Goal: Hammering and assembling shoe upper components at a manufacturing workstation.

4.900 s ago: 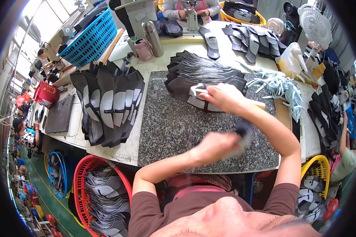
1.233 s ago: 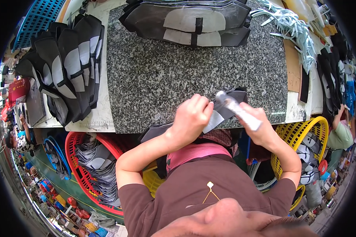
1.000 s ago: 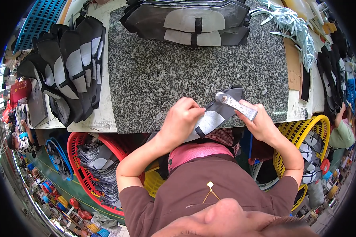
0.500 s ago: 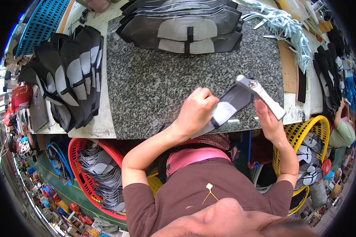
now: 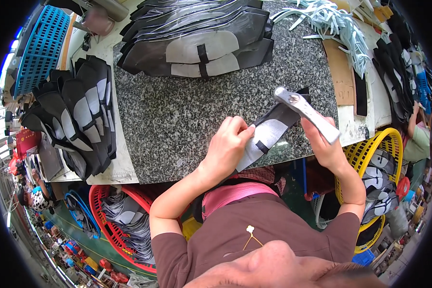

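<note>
The dark piece (image 5: pixel 291 115) lies diagonally at the front edge of the granite slab (image 5: pixel 177 120), its light grey patch (image 5: pixel 270 133) and short black strap (image 5: pixel 262 146) facing upward. The left hand (image 5: pixel 227 146) is positioned at the left edge of the piece, fingers curled, with the thumb and forefinger closed on that edge. The right hand (image 5: pixel 325 144) has its fingers closed around the handle of the hammer (image 5: pixel 314 116); the hammer head is located over the far end of the piece, and contact between them cannot be determined. A stack of similar pieces (image 5: pixel 201 48) occupies the rear of the slab. A second pile (image 5: pixel 79 108) rests on the table (image 5: pixel 122 170) to the left; pale blue strips (image 5: pixel 338 24) lie at the rear right.
</note>
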`<action>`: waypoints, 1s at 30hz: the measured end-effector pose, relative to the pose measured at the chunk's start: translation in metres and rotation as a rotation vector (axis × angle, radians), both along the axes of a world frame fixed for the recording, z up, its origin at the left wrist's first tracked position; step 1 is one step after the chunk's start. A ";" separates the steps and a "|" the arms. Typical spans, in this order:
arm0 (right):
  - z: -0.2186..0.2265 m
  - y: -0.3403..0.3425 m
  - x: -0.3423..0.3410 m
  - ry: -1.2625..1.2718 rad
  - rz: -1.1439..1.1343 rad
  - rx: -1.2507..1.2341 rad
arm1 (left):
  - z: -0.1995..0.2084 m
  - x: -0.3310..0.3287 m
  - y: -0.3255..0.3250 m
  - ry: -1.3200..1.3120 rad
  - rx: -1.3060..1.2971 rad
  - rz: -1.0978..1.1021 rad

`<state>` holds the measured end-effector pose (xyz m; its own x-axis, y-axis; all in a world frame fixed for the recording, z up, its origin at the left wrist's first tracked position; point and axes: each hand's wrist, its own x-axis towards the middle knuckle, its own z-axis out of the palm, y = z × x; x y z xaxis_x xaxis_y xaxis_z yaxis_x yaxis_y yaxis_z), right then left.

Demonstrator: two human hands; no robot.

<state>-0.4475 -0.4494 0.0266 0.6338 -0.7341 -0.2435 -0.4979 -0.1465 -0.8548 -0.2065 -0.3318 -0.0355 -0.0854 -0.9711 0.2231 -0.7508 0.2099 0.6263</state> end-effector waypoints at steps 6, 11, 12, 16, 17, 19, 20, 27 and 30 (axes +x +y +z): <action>-0.012 0.005 0.007 0.103 0.131 0.042 | -0.003 -0.011 0.008 -0.281 -0.087 -0.077; -0.001 0.022 0.021 0.043 0.101 0.001 | -0.005 -0.005 0.010 -0.264 -0.132 -0.083; -0.026 0.027 0.014 0.073 0.211 -0.136 | -0.008 -0.001 0.011 -0.087 -0.114 -0.031; -0.017 0.011 0.024 0.105 0.179 0.001 | -0.002 0.015 0.025 0.140 0.156 0.080; -0.010 0.009 0.027 0.129 0.166 0.025 | -0.001 0.012 0.029 0.142 0.156 0.088; -0.008 0.016 0.027 0.006 0.167 -0.123 | 0.000 0.002 0.035 -0.159 -0.035 0.022; -0.006 0.023 0.028 0.008 0.177 -0.122 | -0.001 -0.001 0.037 -0.227 -0.065 0.008; -0.015 0.022 0.032 0.096 0.270 0.078 | -0.006 0.022 0.047 0.093 0.049 0.067; -0.004 0.025 0.035 0.034 0.267 -0.063 | -0.006 0.012 0.055 -0.057 -0.042 0.048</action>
